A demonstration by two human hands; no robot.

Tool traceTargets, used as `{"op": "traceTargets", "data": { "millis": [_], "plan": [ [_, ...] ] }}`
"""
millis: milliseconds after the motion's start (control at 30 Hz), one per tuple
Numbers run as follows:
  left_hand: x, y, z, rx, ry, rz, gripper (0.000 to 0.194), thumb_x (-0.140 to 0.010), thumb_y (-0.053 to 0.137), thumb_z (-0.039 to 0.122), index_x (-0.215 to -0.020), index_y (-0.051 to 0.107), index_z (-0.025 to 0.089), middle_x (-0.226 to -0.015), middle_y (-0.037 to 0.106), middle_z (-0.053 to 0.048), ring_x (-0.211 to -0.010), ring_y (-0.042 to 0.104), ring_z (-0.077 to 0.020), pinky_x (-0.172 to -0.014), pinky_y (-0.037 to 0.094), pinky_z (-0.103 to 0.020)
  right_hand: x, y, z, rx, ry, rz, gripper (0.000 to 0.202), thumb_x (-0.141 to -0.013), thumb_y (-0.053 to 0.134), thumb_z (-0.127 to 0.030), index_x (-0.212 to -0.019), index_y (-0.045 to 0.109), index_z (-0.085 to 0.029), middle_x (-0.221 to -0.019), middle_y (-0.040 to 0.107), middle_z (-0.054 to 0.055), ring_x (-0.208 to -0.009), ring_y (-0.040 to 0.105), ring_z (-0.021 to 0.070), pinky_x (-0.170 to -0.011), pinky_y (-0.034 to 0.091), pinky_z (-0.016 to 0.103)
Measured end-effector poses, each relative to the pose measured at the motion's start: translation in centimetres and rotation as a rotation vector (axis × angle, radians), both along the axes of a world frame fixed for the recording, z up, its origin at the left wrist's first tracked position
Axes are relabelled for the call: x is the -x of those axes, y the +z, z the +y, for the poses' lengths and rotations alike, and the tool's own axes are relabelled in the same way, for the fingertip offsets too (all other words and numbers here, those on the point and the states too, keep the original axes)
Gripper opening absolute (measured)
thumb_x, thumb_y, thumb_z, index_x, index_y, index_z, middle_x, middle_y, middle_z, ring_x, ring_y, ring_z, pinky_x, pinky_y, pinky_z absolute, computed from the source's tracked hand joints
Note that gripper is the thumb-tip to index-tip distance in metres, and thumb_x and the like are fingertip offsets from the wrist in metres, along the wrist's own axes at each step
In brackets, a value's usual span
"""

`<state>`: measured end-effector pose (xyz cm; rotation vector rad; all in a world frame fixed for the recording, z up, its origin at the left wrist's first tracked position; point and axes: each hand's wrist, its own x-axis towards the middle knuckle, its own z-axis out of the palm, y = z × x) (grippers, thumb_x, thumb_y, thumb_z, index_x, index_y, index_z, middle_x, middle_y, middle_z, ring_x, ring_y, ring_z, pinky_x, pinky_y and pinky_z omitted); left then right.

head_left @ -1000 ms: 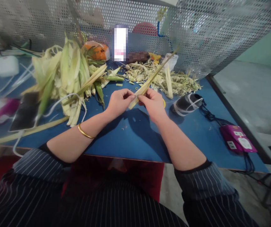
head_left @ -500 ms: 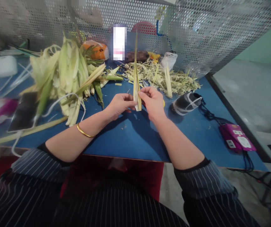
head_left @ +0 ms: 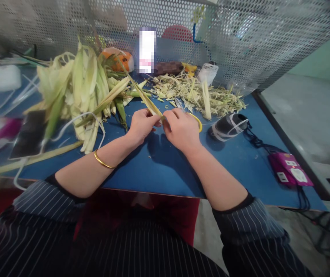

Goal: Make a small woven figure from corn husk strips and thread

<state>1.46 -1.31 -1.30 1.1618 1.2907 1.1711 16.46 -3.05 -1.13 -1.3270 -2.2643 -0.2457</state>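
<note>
A folded corn husk strip (head_left: 146,100) slants up and left from between my hands, its narrow tip reaching toward the husk pile. My left hand (head_left: 142,125) pinches its lower end between thumb and fingers. Closed round the same end, my right hand (head_left: 182,129) hides the bottom of the strip under its curled fingers. Scissors with a yellow handle (head_left: 199,124) lie on the blue table (head_left: 165,169) just behind my right hand, partly covered by it. A large pile of pale green corn husks (head_left: 85,84) is to the left.
Husk scraps (head_left: 176,86) are heaped at the back. On the right are a dark spool-like object (head_left: 228,127) with white bands and a purple power strip (head_left: 290,169). A phone (head_left: 29,134) with a white cable lies at left. Perforated metal panel (head_left: 170,19) borders the back.
The husk strip has swung from upright to leaning left. My right hand has turned over its lower end, and more of the yellow scissor handle shows.
</note>
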Motion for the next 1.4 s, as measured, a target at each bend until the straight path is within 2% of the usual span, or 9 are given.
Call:
{"op": "traceTargets", "data": {
  "millis": [100, 200, 367, 567, 700, 967, 1067, 1200, 1400],
  "plan": [
    [0.0, -0.2, 0.0, 0.012, -0.033, -0.015, 0.008, -0.067, 0.064, 0.016, -0.074, 0.066, 0.015, -0.072, 0.069, -0.004, -0.066, 0.066, -0.0152, -0.052, 0.047, -0.023, 0.0, 0.0, 0.0, -0.013, -0.002, -0.093, 0.030, -0.099, 0.039, -0.024, -0.094, 0.068, -0.016, -0.094, 0.069, 0.013, -0.079, 0.059, 0.0229, -0.077, 0.039, 0.038],
    [0.1, -0.3, 0.1, -0.029, -0.079, 0.004, 0.007, -0.068, 0.066, 0.016, -0.074, 0.067, 0.014, -0.071, 0.068, -0.003, -0.065, 0.065, -0.0136, -0.053, 0.048, -0.023, 0.1, -0.1, 0.1, 0.046, -0.039, -0.007, 0.029, -0.097, 0.043, -0.025, -0.088, 0.069, -0.017, -0.089, 0.070, 0.012, -0.076, 0.060, 0.0223, -0.070, 0.037, 0.037],
    [0.2, -0.1, 0.1, -0.106, -0.153, 0.056, 0.007, -0.070, 0.066, 0.016, -0.077, 0.067, 0.015, -0.074, 0.069, -0.003, -0.065, 0.062, -0.0120, -0.057, 0.050, -0.023, 0.2, -0.5, 0.7, 0.230, -0.111, 0.418, 0.012, -0.084, 0.056, -0.020, -0.076, 0.066, -0.021, -0.074, 0.068, 0.004, -0.069, 0.058, 0.0184, -0.065, 0.038, 0.034],
    [0.5, -0.5, 0.6, 0.033, -0.173, -0.180, 0.016, -0.069, 0.070, 0.021, -0.084, 0.067, 0.016, -0.078, 0.070, -0.002, -0.063, 0.063, -0.0120, -0.055, 0.049, -0.023, 0.4, -0.7, 1.5, 0.667, -0.023, 1.084, 0.009, -0.074, 0.057, -0.016, -0.068, 0.060, -0.021, -0.060, 0.060, -0.003, -0.054, 0.058, 0.0122, -0.060, 0.049, 0.030],
    [0.6, -0.6, 0.8, 0.006, -0.100, -0.179, 0.015, -0.072, 0.073, 0.029, -0.077, 0.068, 0.015, -0.071, 0.065, -0.001, -0.061, 0.058, -0.0105, -0.053, 0.046, -0.022, 0.7, -0.5, 1.2, 0.711, 0.009, 1.048, 0.009, -0.075, 0.057, -0.015, -0.068, 0.058, -0.021, -0.060, 0.059, -0.004, -0.054, 0.060, 0.0122, -0.059, 0.049, 0.030],
    [0.3, -0.5, 0.4, -0.155, -0.039, 0.053, 0.020, -0.070, 0.074, 0.027, -0.062, 0.059, 0.016, -0.059, 0.058, 0.002, -0.055, 0.050, -0.0087, -0.054, 0.041, -0.023, 0.8, -0.7, 0.7, 0.453, -0.036, 0.732, 0.031, -0.074, 0.077, -0.038, -0.070, 0.050, -0.023, -0.062, 0.055, -0.004, -0.058, 0.045, 0.0109, -0.057, 0.034, 0.029],
    [0.5, -0.1, 0.4, -0.153, -0.085, 0.035, 0.019, -0.071, 0.076, 0.028, -0.064, 0.063, 0.016, -0.060, 0.061, 0.001, -0.054, 0.050, -0.0084, -0.053, 0.041, -0.024, 0.5, -0.7, 1.0, 0.593, 0.039, 0.890, 0.034, -0.078, 0.074, -0.043, -0.064, 0.050, -0.022, -0.059, 0.051, -0.004, -0.057, 0.043, 0.0103, -0.056, 0.036, 0.028],
    [1.1, 0.8, 0.6, -0.101, -0.132, 0.014, 0.017, -0.070, 0.077, 0.026, -0.064, 0.066, 0.015, -0.060, 0.063, 0.000, -0.050, 0.049, -0.0077, -0.051, 0.041, -0.024, 0.1, -0.2, 1.2, 0.854, 0.103, 1.140, 0.027, -0.073, 0.077, -0.040, -0.068, 0.059, -0.021, -0.063, 0.060, -0.003, -0.059, 0.052, 0.0104, -0.059, 0.046, 0.027],
    [1.5, 0.6, 0.8, -0.047, -0.198, -0.026, 0.017, -0.072, 0.078, 0.030, -0.075, 0.072, 0.014, -0.071, 0.069, -0.004, -0.058, 0.058, -0.0097, -0.056, 0.046, -0.024, 0.3, -0.1, 1.1, 0.803, 0.036, 1.208, 0.017, -0.077, 0.074, -0.025, -0.065, 0.062, -0.020, -0.058, 0.059, -0.003, -0.055, 0.052, 0.0092, -0.058, 0.045, 0.027]
  ]
}}
